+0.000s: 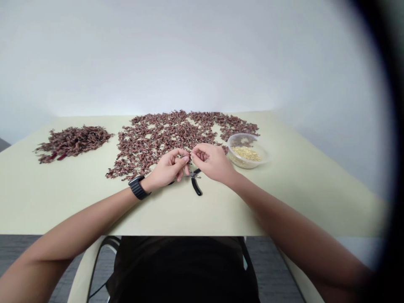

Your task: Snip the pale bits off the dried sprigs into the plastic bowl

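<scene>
Black-handled pliers just below the right hand, clear bowl beside

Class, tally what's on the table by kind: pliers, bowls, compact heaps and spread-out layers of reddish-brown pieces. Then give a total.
Pliers: 1
Clear plastic bowl: 1
Compact reddish-brown heap: 1
Spread-out reddish-brown layer: 1
Total: 4
</scene>
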`<state>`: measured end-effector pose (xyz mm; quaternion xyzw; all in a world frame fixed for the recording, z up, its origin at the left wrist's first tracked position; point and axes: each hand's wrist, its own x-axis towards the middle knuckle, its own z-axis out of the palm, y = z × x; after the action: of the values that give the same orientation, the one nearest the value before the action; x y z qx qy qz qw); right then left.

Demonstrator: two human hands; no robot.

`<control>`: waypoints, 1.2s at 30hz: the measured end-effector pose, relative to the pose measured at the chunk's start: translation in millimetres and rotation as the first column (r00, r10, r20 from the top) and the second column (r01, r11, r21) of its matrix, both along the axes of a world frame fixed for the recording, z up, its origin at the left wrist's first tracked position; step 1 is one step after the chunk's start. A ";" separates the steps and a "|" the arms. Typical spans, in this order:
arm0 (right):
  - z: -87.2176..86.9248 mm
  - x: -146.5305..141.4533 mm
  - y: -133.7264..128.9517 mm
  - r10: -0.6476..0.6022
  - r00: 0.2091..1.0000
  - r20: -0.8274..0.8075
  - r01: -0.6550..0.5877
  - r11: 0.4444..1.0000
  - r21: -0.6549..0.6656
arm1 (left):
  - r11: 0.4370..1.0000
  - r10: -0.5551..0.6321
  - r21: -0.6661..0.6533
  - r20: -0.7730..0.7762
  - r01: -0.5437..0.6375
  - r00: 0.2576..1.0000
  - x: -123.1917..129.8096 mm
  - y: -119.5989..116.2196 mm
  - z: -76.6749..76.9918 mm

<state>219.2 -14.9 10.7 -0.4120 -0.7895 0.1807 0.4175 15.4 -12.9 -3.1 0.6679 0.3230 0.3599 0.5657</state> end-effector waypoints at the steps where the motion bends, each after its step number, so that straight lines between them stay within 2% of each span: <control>1: 0.3 0.1 -0.1 0.002 1.000 0.002 -0.002 1.000 -0.002 | 1.000 0.002 0.004 -0.004 -0.002 1.000 -0.1 0.1 -0.3; 12: 2.9 -0.2 -0.8 0.012 0.999 0.033 -0.012 1.000 -0.013 | 0.999 0.023 0.031 -0.038 -0.022 0.999 -0.8 0.6 -3.8; 20: -2.8 0.0 -0.8 0.024 0.976 0.216 -0.058 0.987 0.151 | 1.000 0.028 0.015 -0.054 -0.028 0.998 -0.3 -0.5 -4.2; 22: -3.3 -1.3 -2.1 0.017 0.977 0.212 -0.051 0.986 0.157 | 0.999 0.029 0.032 -0.070 -0.027 0.997 -0.2 -1.2 -4.4; 24: -3.5 -3.2 -3.2 0.005 0.990 0.139 -0.019 0.995 0.101 | 0.997 0.038 0.072 -0.095 -0.032 0.995 -0.7 -2.0 -4.4; 27: -4.9 -5.6 -2.5 -0.027 0.999 -0.039 0.023 0.994 -0.107 | 0.981 0.075 0.187 -0.164 -0.044 0.984 -2.8 -3.0 -3.9; 29: -7.0 -6.5 0.0 -0.042 0.983 -0.181 -0.016 0.952 -0.307 | 0.959 0.103 0.282 -0.216 -0.039 0.971 -4.6 -2.9 -3.3; 32: -10.7 -6.9 4.8 -0.067 0.908 -0.414 -0.198 0.801 -0.565 | 0.916 0.142 0.401 -0.278 -0.020 0.950 -6.9 -1.8 -2.8; 34: -11.8 -6.9 7.1 -0.090 0.846 -0.526 -0.324 0.697 -0.640 | 0.893 0.163 0.449 -0.309 -0.007 0.937 -7.7 -0.9 -2.6; 36: -11.0 -6.9 8.1 -0.107 0.795 -0.596 -0.414 0.623 -0.664 | 0.878 0.176 0.479 -0.335 0.006 0.926 -8.2 0.0 -2.5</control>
<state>212.3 -6.8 -0.3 -0.3994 -0.5012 0.6523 0.4046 7.1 -12.9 -5.6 0.8255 0.3555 0.3207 0.2989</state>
